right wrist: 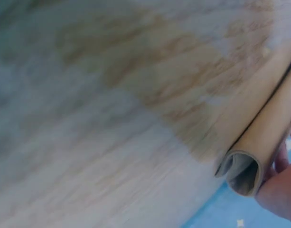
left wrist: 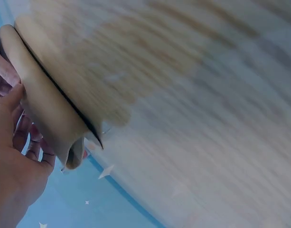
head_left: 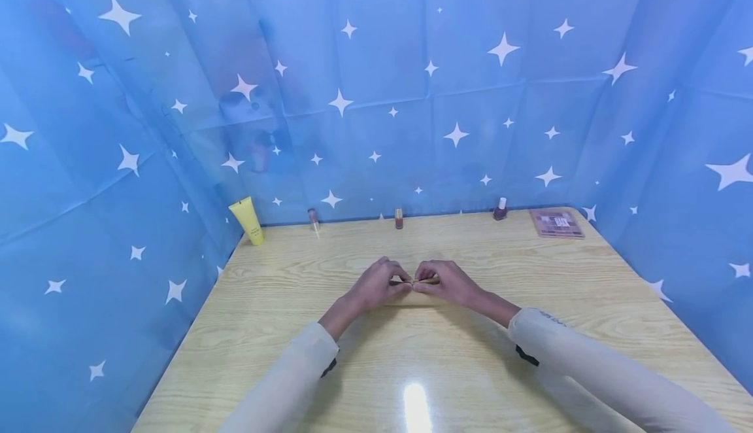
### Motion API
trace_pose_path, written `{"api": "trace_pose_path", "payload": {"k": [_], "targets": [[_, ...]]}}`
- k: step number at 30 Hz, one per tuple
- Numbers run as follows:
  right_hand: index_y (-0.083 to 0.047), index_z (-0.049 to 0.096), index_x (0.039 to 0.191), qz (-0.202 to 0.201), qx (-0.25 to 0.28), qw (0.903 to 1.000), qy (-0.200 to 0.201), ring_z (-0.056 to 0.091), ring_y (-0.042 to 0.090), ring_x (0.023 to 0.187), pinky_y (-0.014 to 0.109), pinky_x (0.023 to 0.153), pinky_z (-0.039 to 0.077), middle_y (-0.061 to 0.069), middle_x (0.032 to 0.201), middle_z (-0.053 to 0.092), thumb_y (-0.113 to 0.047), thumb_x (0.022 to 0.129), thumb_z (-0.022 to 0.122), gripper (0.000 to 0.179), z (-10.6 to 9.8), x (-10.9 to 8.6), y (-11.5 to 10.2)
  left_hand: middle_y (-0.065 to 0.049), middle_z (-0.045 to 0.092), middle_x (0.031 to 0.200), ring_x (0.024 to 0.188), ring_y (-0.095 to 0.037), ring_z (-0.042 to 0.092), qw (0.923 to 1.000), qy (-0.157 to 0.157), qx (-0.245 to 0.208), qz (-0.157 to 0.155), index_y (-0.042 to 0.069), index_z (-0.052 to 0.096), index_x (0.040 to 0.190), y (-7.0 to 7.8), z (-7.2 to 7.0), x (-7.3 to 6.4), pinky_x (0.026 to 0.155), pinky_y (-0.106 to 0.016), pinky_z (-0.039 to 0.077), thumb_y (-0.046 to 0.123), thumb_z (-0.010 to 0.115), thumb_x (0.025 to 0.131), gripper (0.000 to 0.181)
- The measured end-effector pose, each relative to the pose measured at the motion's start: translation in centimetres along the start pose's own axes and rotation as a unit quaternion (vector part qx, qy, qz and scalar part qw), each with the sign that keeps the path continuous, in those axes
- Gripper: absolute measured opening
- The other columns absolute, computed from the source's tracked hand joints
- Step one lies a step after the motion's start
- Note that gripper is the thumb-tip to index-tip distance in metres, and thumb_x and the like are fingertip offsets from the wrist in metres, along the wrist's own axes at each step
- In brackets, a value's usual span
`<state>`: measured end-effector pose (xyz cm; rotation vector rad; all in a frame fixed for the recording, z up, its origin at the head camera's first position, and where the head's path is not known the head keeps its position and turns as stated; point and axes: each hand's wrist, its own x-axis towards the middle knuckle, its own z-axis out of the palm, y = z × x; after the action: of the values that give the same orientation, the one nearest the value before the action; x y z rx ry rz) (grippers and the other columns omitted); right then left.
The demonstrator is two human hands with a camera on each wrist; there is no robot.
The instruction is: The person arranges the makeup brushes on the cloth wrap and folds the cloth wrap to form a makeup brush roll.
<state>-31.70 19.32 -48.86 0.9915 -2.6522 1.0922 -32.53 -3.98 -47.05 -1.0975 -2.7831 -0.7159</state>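
Both hands meet over the table around a folded tan, leather-like piece (head_left: pixel 414 299) with curled-over edges. My left hand (head_left: pixel 374 285) pinches its upper edge between thumb and fingers on the left. On the right, my right hand (head_left: pixel 451 283) does the same, with the fingertips of both hands nearly meeting. In the left wrist view the tan piece (left wrist: pixel 50 95) shows a long dark slit between two rounded folds. From the right wrist, the tan piece's open end (right wrist: pixel 252 166) reveals a greyish inner side. Its exact kind cannot be told.
Along the far edge of the wood-grain table (head_left: pixel 265 354) are a yellow tube (head_left: pixel 247 222), a slim pinkish cosmetic tube (head_left: pixel 314 220), a small red bottle (head_left: pixel 399 219), a dark purple nail polish bottle (head_left: pixel 501 209) and a pink palette (head_left: pixel 556 222). A blue starry curtain (head_left: pixel 382 93) surrounds the table.
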Motion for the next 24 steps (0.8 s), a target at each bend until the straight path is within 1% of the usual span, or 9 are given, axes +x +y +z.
{"api": "trace_pose_path", "payload": {"k": [2, 5, 8, 11, 16, 20, 22, 24], "targets": [[-0.017, 0.073, 0.104, 0.005, 0.008, 0.9999, -0.01, 0.072, 0.016, 0.094, 0.035, 0.083, 0.061, -0.003, 0.1, 0.074, -0.027, 0.097, 0.076, 0.013, -0.1, -0.1, 0.0, 0.002, 0.076, 0.113, 0.103, -0.019, 0.062, 1.0, -0.002, 0.005, -0.007, 0.012, 0.078, 0.12, -0.4, -0.1, -0.4, 0.088, -0.028, 0.052, 0.03, 0.074, 0.098, 0.028], [-0.014, 0.073, 0.11, 0.007, 0.001, 0.9998, -0.02, 0.072, 0.017, 0.098, 0.036, 0.085, 0.061, -0.003, 0.105, 0.075, -0.029, 0.098, 0.074, 0.019, -0.4, -0.3, 0.2, 0.002, 0.075, 0.118, 0.105, -0.015, 0.06, 0.9996, -0.006, 0.016, -0.024, 0.013, 0.076, 0.125, -1.1, -0.5, -1.1, 0.092, -0.032, 0.052, 0.037, 0.071, 0.101, 0.035], [-0.013, 0.074, 0.112, 0.004, -0.01, 0.9996, -0.024, 0.072, 0.016, 0.099, 0.036, 0.086, 0.061, -0.004, 0.106, 0.075, -0.027, 0.099, 0.074, 0.019, -1.0, -0.8, 0.6, 0.005, 0.075, 0.113, 0.099, -0.012, 0.06, 0.9993, -0.009, 0.019, -0.031, 0.016, 0.078, 0.122, -1.9, -0.9, -1.7, 0.086, -0.031, 0.052, 0.037, 0.069, 0.102, 0.031], [-0.014, 0.074, 0.112, 0.002, -0.01, 0.9995, -0.028, 0.072, 0.014, 0.099, 0.035, 0.086, 0.061, -0.006, 0.104, 0.074, -0.023, 0.1, 0.073, 0.015, -1.8, -1.3, 1.1, 0.006, 0.075, 0.107, 0.094, -0.01, 0.06, 0.9992, -0.01, 0.01, -0.037, 0.018, 0.08, 0.118, -2.5, -1.3, -2.2, 0.081, -0.028, 0.053, 0.034, 0.069, 0.102, 0.025], [-0.015, 0.075, 0.11, -0.005, -0.014, 0.9994, -0.032, 0.071, 0.012, 0.097, 0.033, 0.085, 0.061, -0.008, 0.101, 0.074, -0.02, 0.102, 0.07, 0.011, -3.1, -1.7, 2.1, 0.007, 0.075, 0.105, 0.095, -0.01, 0.061, 0.999, -0.009, 0.001, -0.043, 0.018, 0.079, 0.118, -2.9, -1.7, -2.7, 0.086, -0.031, 0.052, 0.033, 0.068, 0.103, 0.024], [-0.013, 0.075, 0.11, -0.009, -0.028, 0.9991, -0.03, 0.071, 0.015, 0.096, 0.036, 0.082, 0.061, -0.007, 0.1, 0.074, -0.02, 0.102, 0.069, 0.012, -3.9, -2.1, 2.6, 0.004, 0.075, 0.112, 0.103, -0.013, 0.063, 0.9986, -0.01, 0.0, -0.053, 0.017, 0.078, 0.12, -3.1, -2.0, -2.9, 0.091, -0.034, 0.054, 0.034, 0.068, 0.102, 0.027], [-0.011, 0.076, 0.112, -0.004, -0.044, 0.9987, -0.025, 0.072, 0.02, 0.099, 0.041, 0.084, 0.061, -0.004, 0.103, 0.075, -0.02, 0.102, 0.069, 0.015, -4.5, -2.4, 2.7, 0.001, 0.073, 0.121, 0.113, -0.018, 0.063, 0.9981, -0.006, 0.007, -0.061, 0.016, 0.077, 0.123, -3.3, -2.4, -3.1, 0.099, -0.039, 0.053, 0.036, 0.068, 0.102, 0.031], [-0.009, 0.075, 0.115, 0.001, -0.076, 0.997, -0.014, 0.071, 0.026, 0.104, 0.048, 0.088, 0.059, 0.001, 0.109, 0.076, -0.021, 0.102, 0.07, 0.019, -5.1, -2.8, 3.0, -0.003, 0.07, 0.131, 0.124, -0.023, 0.059, 0.9976, 0.005, 0.024, -0.064, 0.014, 0.074, 0.127, -3.6, -2.9, -3.3, 0.106, -0.045, 0.049, 0.038, 0.068, 0.102, 0.035]]}}
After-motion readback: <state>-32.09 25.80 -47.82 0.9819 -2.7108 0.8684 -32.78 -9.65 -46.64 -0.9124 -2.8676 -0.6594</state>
